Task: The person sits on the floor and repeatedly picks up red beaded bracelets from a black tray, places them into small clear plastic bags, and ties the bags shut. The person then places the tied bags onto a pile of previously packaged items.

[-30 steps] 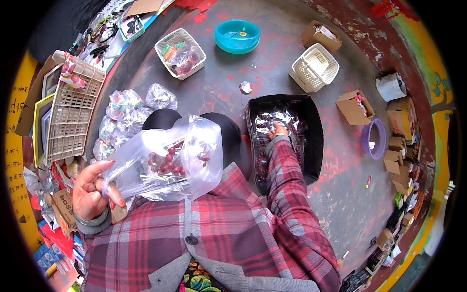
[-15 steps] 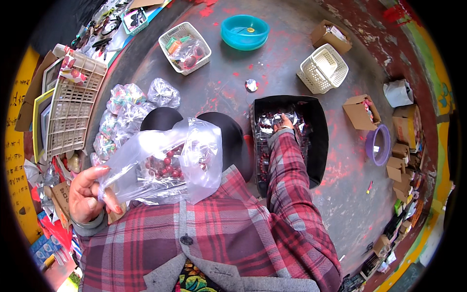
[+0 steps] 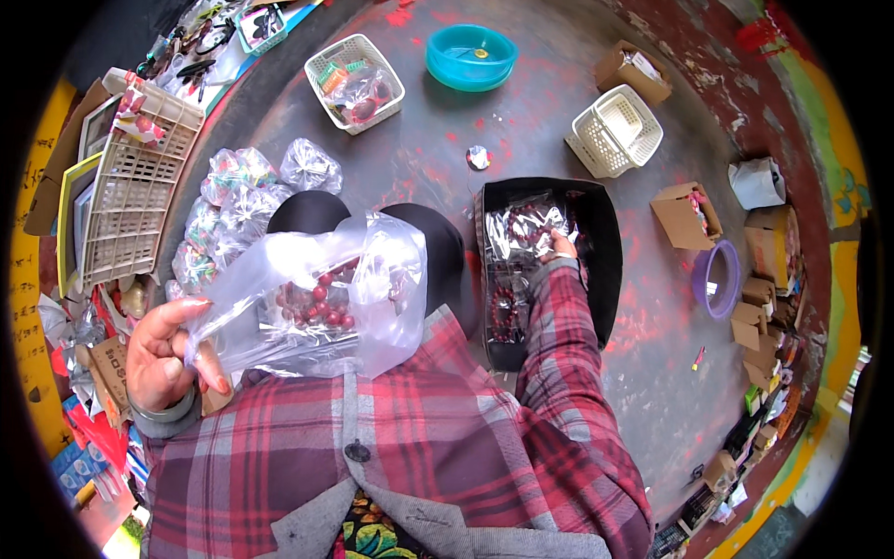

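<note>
My left hand [image 3: 174, 356] pinches the edge of a large clear plastic bag [image 3: 386, 279], which lies over my lap with its mouth spread. Dark red beads [image 3: 321, 307] show through the film, bunched in the bag's middle. On my right, my right hand [image 3: 562, 246] reaches down into a black open box [image 3: 607, 279]. Its fingers are closed at the right edge of a shiny clear packet of red beads [image 3: 521, 231]; the fingertips are partly hidden. More bead packets [image 3: 505, 312] fill the left half of the box.
Several filled clear bags [image 3: 247, 210] are heaped left of my knees. Ahead stand a white basket [image 3: 354, 119] with packets, a teal basin [image 3: 470, 70] and stacked cream baskets [image 3: 615, 130]. Small cartons [image 3: 684, 219] and a purple hoop-shaped basin [image 3: 717, 279] line the right.
My right hand has shifted right and slightly nearer inside the black box, and the shiny packets beside it have moved. My left hand still grips the bag. The view has tilted slightly.
</note>
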Available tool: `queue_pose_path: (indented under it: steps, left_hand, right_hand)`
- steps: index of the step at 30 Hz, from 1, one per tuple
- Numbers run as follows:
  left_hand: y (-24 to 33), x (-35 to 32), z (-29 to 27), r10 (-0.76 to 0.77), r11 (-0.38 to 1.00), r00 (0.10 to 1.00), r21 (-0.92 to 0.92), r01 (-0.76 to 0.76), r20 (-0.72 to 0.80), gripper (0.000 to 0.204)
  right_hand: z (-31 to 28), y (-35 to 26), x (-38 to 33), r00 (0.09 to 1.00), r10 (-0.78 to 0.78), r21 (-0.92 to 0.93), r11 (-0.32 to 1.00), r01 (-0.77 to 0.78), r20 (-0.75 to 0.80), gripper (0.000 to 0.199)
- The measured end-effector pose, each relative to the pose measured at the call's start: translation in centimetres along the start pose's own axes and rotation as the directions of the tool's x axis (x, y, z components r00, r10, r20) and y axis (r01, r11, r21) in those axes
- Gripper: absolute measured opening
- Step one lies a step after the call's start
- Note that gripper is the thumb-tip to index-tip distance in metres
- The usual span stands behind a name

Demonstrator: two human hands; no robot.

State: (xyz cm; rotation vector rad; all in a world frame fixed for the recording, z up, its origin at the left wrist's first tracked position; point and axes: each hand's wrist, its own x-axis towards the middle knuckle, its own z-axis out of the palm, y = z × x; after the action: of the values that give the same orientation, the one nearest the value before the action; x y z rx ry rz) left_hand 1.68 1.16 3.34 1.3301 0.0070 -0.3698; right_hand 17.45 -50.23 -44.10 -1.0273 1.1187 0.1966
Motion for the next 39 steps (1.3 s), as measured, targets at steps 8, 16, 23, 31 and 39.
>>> queue_pose_path:
  steps: [8,16,23,31,39]
  left_hand:
    - [-0.9,-1.0,-0.8,0.047,0.999,0.998,0.021,-0.048,0.038,0.063]
    - [-1.5,-2.0,-1.0,0.070,0.997,0.998,0.032,-0.070,0.010,0.061]
    - [-1.0,-1.8,-1.1,0.044,0.998,0.999,0.048,-0.044,0.002,0.061]
    - [-0.6,-1.3,-0.4,0.025,0.998,1.000,0.060,-0.023,-0.018,0.062]
    - [-0.7,-0.7,-0.2,0.017,0.998,0.999,0.067,-0.016,-0.026,0.061]
  right_hand:
    - [-10.6,0.2,-6.3,0.998,-0.045,-0.194,0.979,0.055,0.053,0.027]
    - [-12.5,6.0,-8.2,0.943,0.061,-0.275,0.949,-0.156,-0.326,0.021]
    - [-10.5,11.4,-6.2,0.955,0.081,-0.539,0.810,-0.231,-0.286,0.043]
    - [-7.1,9.7,-5.6,0.994,0.098,-0.746,0.659,-0.095,-0.040,0.032]
    - [-9.8,4.3,-4.7,0.924,-0.220,-0.689,0.618,0.379,0.312,0.022]
